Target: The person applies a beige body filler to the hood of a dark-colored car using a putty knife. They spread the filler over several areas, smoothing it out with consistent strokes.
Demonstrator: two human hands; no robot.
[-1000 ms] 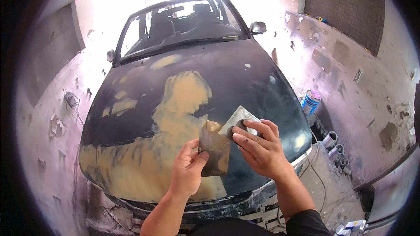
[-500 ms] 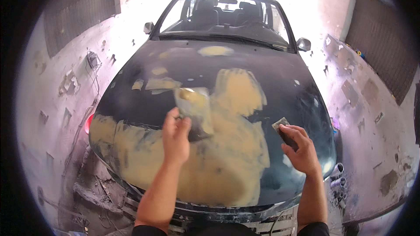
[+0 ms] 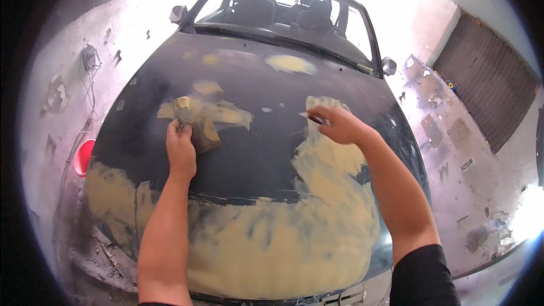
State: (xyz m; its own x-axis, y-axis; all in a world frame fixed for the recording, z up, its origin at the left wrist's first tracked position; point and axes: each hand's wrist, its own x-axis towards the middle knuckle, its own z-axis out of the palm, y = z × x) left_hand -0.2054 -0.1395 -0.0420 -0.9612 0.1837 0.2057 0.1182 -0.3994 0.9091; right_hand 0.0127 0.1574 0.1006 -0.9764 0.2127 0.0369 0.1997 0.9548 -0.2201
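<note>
My left hand (image 3: pixel 181 150) is closed on the near edge of a flat putty board (image 3: pixel 205 140), held over the upper left of the dark car hood (image 3: pixel 243 164). A lump of yellow putty (image 3: pixel 182 102) sits at the board's far corner. My right hand (image 3: pixel 343 124) grips a putty scraper (image 3: pixel 313 117), mostly covered by the fingers, at the upper right patch of putty (image 3: pixel 331 161). Whether its blade touches the surface I cannot tell. Yellowish putty (image 3: pixel 277 249) is spread widely across the front of the hood, with smaller patches further back.
The windshield (image 3: pixel 283 25) and two side mirrors stand beyond the hood. A red round container (image 3: pixel 85 157) is at the left by a stained wall with hanging cables (image 3: pixel 90 88). A dark ribbed panel (image 3: pixel 487 76) covers part of the right wall.
My right hand has swung up and leftward from the hood's right side to the upper right putty patch. My left hand has carried the board leftward. The whole view has shifted.
</note>
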